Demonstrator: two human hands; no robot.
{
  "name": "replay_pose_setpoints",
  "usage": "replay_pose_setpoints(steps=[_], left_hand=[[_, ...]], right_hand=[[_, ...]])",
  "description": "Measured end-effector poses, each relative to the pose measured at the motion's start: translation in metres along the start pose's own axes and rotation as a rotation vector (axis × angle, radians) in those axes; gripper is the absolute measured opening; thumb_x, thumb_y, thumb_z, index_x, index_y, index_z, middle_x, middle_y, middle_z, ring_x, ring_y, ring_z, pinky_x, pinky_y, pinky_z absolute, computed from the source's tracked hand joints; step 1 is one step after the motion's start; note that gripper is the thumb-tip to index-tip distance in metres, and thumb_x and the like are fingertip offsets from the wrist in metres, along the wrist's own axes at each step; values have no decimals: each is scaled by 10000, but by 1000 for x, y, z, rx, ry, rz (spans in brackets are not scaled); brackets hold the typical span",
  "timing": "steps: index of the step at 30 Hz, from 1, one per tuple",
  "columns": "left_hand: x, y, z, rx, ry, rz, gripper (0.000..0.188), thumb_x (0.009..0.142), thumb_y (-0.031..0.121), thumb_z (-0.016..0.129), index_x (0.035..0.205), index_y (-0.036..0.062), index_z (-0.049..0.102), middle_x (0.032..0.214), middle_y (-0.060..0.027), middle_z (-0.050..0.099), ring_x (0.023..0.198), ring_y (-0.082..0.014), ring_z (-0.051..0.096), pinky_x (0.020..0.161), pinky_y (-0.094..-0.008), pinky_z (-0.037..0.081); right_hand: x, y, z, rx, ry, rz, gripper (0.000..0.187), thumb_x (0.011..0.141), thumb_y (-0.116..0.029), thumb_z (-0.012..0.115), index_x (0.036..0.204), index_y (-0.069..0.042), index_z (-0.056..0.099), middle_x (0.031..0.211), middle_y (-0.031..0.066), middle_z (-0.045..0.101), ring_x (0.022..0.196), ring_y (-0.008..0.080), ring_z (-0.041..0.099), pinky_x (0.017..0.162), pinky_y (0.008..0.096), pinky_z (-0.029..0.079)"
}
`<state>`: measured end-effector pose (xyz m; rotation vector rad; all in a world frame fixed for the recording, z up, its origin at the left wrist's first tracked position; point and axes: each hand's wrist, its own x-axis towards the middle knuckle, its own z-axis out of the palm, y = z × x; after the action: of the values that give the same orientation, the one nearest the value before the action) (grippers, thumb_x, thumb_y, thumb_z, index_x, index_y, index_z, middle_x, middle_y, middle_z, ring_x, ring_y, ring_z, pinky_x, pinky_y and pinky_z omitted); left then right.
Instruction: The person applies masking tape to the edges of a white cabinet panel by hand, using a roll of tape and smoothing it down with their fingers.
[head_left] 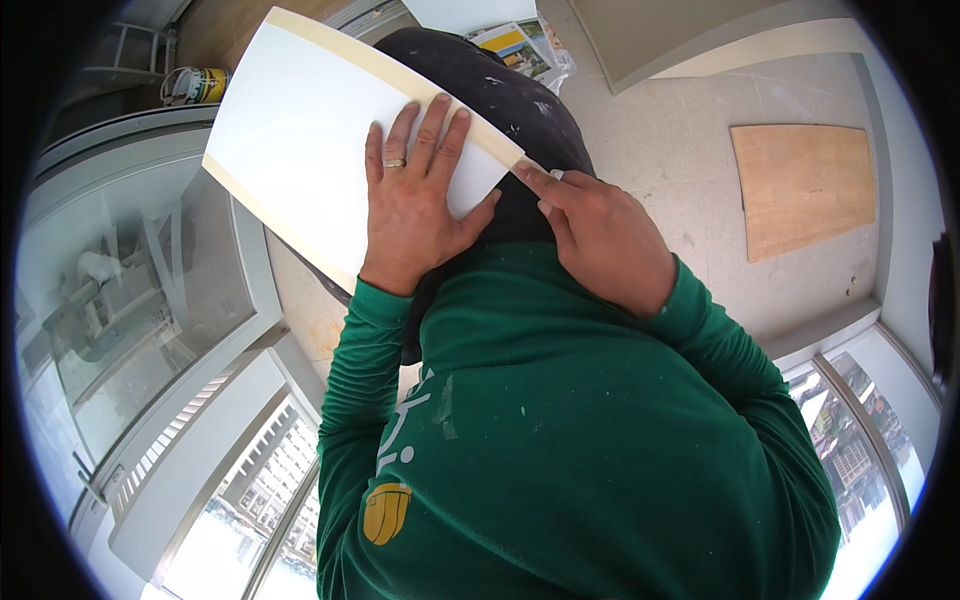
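Observation:
A white flat panel lies tilted across my lap, with cream tape running along its two long edges. My left hand rests flat on the panel, fingers spread, its fingertips reaching the taped edge. At the panel's right corner is my right hand, its index finger stretched to the end of the tape and the other fingers curled in. A small white bit shows between those fingers, too small to name. Dark trousers with pale specks show beneath and beyond the panel.
A thin wooden board lies on the tiled floor at right. A paint bucket stands at the far left, near a glass door. Printed sheets and plastic lie beyond my legs. Windows are behind me.

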<state>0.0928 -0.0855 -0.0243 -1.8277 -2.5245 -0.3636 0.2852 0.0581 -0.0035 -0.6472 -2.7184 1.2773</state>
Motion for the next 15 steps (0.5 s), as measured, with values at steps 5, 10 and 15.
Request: replay_pose_setpoints(steps=[5,10,15], left_hand=[[-5,2,6,-5,-7,13,842,883,423,818,1625,161,520,1717,-114,428,1583,-406,361,1296,-672,189],[-9,7,10,5,-28,30,759,937,389,786,1632,227,526,1739,-104,402,1623,-395,307,1291,-718,134],[-12,9,12,12,-24,26,738,942,378,783,1626,252,536,1743,-96,399,1628,-385,303,1294,-716,129]], right_hand=[[1,1,1,-14,-14,5,453,1010,-38,589,1457,-52,660,1005,191,721,859,395,720,794,493,595],[5,9,2,-9,-33,-32,423,1009,-79,578,1418,-42,682,1003,176,740,838,393,739,786,506,608],[9,11,-3,29,-44,-66,405,1018,-83,563,1399,-34,692,973,187,750,854,401,731,795,503,597]])
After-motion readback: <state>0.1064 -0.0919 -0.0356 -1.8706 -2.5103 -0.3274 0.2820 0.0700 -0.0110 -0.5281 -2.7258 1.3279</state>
